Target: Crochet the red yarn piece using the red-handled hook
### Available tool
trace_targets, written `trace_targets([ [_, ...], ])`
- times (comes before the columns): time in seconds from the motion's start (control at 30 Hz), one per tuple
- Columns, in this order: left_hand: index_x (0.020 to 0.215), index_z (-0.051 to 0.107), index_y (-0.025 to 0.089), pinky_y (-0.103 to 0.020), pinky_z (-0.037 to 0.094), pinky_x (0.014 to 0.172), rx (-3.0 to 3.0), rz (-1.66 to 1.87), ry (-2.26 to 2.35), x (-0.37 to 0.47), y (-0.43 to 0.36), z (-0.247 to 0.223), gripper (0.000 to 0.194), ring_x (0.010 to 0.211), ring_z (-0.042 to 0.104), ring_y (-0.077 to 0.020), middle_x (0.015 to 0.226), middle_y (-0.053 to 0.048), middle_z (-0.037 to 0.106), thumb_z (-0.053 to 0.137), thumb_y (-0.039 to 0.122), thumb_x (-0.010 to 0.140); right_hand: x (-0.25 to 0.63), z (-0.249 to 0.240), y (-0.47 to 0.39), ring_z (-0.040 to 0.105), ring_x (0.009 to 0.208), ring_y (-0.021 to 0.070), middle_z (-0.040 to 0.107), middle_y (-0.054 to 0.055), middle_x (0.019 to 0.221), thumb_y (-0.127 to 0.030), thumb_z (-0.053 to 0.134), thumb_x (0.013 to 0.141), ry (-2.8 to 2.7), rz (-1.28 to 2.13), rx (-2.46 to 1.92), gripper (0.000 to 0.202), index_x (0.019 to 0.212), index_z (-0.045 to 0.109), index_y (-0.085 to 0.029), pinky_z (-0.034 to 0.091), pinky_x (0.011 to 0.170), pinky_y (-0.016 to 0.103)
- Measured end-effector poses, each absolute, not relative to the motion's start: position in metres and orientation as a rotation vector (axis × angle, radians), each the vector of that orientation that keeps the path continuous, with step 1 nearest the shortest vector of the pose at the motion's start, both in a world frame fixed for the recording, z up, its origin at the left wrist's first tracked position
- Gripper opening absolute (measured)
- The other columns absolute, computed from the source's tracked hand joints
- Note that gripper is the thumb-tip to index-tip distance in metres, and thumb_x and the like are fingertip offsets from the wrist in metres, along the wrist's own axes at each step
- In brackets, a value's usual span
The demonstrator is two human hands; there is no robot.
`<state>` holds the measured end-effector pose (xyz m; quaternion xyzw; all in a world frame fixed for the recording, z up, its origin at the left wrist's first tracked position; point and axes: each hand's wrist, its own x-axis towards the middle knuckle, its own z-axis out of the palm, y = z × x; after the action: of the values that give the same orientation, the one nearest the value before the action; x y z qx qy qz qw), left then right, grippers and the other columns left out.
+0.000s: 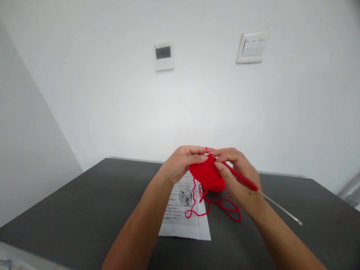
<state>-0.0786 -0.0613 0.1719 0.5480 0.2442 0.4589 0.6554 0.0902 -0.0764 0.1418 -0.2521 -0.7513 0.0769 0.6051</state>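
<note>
Between my two hands hangs a red crocheted piece [207, 174], its upper edge near my fingertips. My left hand [187, 159] pinches that edge between thumb and fingers, with a bit of red yarn showing by the index fingertip. In my right hand [234, 165] is a crochet hook [244, 180] with a red grip; its thin metal shaft sticks out behind toward the lower right. The hook's front tip meets the top edge of the piece, partly hidden by fingers. Loose red yarn [228, 210] trails below in loops, over the paper and the table.
A printed paper sheet [185, 228] with text and a picture lies under my hands on the dark table [107, 210]. Behind stands a white wall with a thermostat panel [164, 57] and a switch plate [252, 47]. Something pale shows at the lower left edge.
</note>
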Motion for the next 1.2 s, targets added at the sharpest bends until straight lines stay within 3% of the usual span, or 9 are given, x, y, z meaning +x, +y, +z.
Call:
trace_targets([
  [0.13,0.092,0.076,0.013,-0.027,0.046,0.076,1.282,0.984,0.547,-0.084,-0.063,0.175,0.029,0.075,0.065,-0.0146,0.080,-0.007,0.074,0.079,0.023,0.065,0.098,0.147,-0.078,0.066,0.096,0.0188,0.069,0.003,0.096,-0.021,0.061,0.088,-1.747,0.309,-0.580,0.003,0.088,0.063,-0.024,0.052,0.084,0.032],
  [0.73,0.090,0.076,0.015,-0.029,0.045,0.079,1.402,1.029,0.601,-0.073,-0.062,0.170,0.029,0.073,0.064,-0.0152,0.080,-0.005,0.074,0.081,0.025,0.063,0.099,0.148,-0.077,0.067,0.086,0.0145,0.071,0.001,0.089,-0.020,0.065,0.085,-1.717,0.296,-0.585,0.004,0.086,0.067,-0.023,0.053,0.078,0.027],
  [1.07,0.088,0.076,0.016,-0.030,0.046,0.083,1.370,1.135,0.599,-0.070,-0.061,0.169,0.027,0.081,0.065,-0.0164,0.083,-0.005,0.074,0.080,0.023,0.063,0.098,0.147,-0.074,0.068,0.088,0.0165,0.072,0.002,0.092,-0.019,0.065,0.085,-1.716,0.230,-0.546,0.007,0.088,0.068,-0.023,0.054,0.081,0.032],
  [1.2,0.088,0.076,0.015,-0.027,0.046,0.075,1.330,1.135,0.594,-0.072,-0.063,0.169,0.030,0.073,0.065,-0.0142,0.078,-0.005,0.074,0.082,0.023,0.060,0.100,0.148,-0.074,0.067,0.087,0.0162,0.072,0.003,0.091,-0.013,0.065,0.084,-1.735,0.187,-0.474,0.012,0.090,0.068,-0.024,0.054,0.079,0.032],
])
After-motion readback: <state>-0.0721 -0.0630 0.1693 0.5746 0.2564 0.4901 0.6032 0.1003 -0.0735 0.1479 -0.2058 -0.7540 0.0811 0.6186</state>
